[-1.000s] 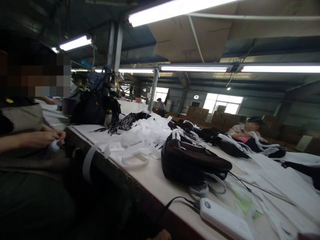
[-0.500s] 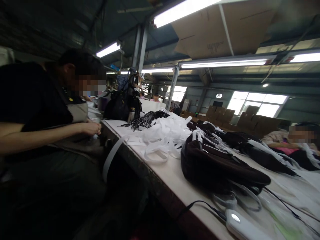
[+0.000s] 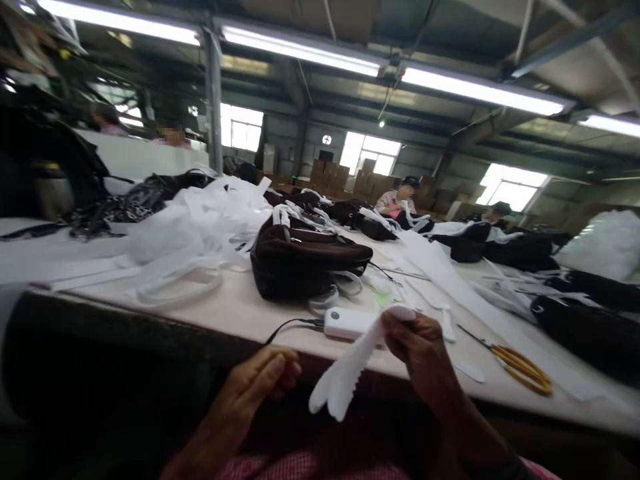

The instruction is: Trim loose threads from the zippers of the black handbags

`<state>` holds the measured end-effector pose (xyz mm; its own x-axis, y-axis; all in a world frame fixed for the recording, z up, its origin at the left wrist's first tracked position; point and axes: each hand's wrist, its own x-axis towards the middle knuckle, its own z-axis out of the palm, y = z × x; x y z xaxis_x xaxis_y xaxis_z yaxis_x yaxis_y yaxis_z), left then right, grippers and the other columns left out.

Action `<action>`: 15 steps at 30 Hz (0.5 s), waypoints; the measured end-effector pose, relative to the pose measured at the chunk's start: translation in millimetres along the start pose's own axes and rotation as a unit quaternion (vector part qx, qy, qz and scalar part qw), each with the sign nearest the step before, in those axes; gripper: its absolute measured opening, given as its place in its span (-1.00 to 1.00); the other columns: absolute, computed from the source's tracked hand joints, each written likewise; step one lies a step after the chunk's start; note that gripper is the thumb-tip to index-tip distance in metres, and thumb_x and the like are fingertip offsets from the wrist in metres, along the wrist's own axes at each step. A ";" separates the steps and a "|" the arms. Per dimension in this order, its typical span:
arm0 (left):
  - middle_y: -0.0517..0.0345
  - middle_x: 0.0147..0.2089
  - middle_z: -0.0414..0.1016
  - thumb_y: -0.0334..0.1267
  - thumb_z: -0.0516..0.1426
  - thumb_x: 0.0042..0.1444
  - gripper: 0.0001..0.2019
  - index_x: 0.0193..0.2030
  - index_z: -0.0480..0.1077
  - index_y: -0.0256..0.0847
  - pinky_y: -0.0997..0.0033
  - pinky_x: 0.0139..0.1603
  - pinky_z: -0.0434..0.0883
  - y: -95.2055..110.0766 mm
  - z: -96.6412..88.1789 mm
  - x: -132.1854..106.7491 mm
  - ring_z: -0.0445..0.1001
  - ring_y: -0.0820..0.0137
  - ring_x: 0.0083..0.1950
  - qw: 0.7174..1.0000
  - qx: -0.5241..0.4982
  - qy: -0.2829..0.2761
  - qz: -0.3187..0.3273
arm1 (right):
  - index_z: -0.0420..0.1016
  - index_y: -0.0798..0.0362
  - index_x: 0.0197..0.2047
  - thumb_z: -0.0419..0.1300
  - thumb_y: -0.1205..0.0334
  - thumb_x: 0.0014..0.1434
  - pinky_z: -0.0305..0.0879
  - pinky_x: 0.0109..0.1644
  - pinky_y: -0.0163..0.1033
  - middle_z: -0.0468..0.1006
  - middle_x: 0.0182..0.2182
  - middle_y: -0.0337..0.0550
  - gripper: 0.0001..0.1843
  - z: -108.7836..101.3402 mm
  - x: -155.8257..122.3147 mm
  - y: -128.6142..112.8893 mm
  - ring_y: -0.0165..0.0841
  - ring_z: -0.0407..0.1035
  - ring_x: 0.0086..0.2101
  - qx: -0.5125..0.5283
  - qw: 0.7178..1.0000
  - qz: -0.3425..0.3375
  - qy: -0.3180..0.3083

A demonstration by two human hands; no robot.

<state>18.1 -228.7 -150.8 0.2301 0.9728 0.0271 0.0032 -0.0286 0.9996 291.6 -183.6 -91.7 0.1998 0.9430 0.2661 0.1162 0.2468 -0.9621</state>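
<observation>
My right hand [image 3: 420,347] pinches a white fabric strip [image 3: 350,370] by its upper end, just over the table's front edge. The strip hangs down and left, with two rounded ends and a jagged edge on one side. To its left is my left hand [image 3: 257,383], fingers curled and thumb pressed against them, apart from the strip. Whether anything small is between those fingers is hidden. Behind the hands lies a white box-shaped device [image 3: 345,323] with a black cable. A dark bag [image 3: 310,263] with white straps sits just beyond.
Yellow-handled scissors [image 3: 523,370] lie on the table [image 3: 240,320] at right. White straps [image 3: 200,220] are heaped at left beside black straps with metal clips [image 3: 115,207]. More dark bags [image 3: 590,333] are at right. A co-worker [image 3: 399,199] sits across the table.
The view has swung right, so the co-worker at left is out of sight. Both my hands have come into view, the right one holding the white fabric strip.
</observation>
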 end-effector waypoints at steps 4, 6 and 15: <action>0.07 -0.04 0.62 0.14 0.12 0.31 -0.55 0.01 0.56 -0.19 0.41 -0.01 0.42 34.6 17.4 19.7 0.54 0.26 -0.04 0.991 0.029 -0.124 0.035 | 0.49 0.11 -0.45 0.38 -0.06 0.15 -0.01 -0.54 -0.34 0.28 -0.65 -0.31 -0.60 28.8 -13.7 -4.7 -0.51 0.09 -0.60 0.027 0.995 -0.027 -0.097; 0.11 -0.20 0.60 0.10 0.14 0.30 -0.60 -0.12 0.54 -0.22 0.49 -0.21 0.38 39.5 28.1 24.0 0.52 0.36 -0.22 0.989 -0.004 -0.147 0.010 | 0.51 0.12 -0.43 0.37 -0.03 0.17 -0.01 -0.54 -0.34 0.29 -0.64 -0.30 -0.63 32.3 -16.6 -6.7 -0.50 0.10 -0.59 0.022 0.992 -0.036 -0.118; 0.37 -0.62 0.09 0.30 0.13 0.22 -0.47 -0.26 0.41 -0.23 0.51 -0.58 -0.12 17.1 49.9 29.7 -0.03 0.59 -0.61 0.983 -0.100 -0.155 -0.015 | 0.42 0.11 -0.45 0.52 -0.06 -0.03 0.00 -0.55 -0.40 0.25 -0.62 -0.34 -0.53 41.9 -15.9 21.1 -0.54 0.05 -0.60 0.204 0.954 0.162 -0.150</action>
<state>73.5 -211.7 -133.4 0.5189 0.8544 0.0251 -0.1702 0.0745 0.9826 250.1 -184.1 -118.8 -0.1340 0.9908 -0.0199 -0.3039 -0.0602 -0.9508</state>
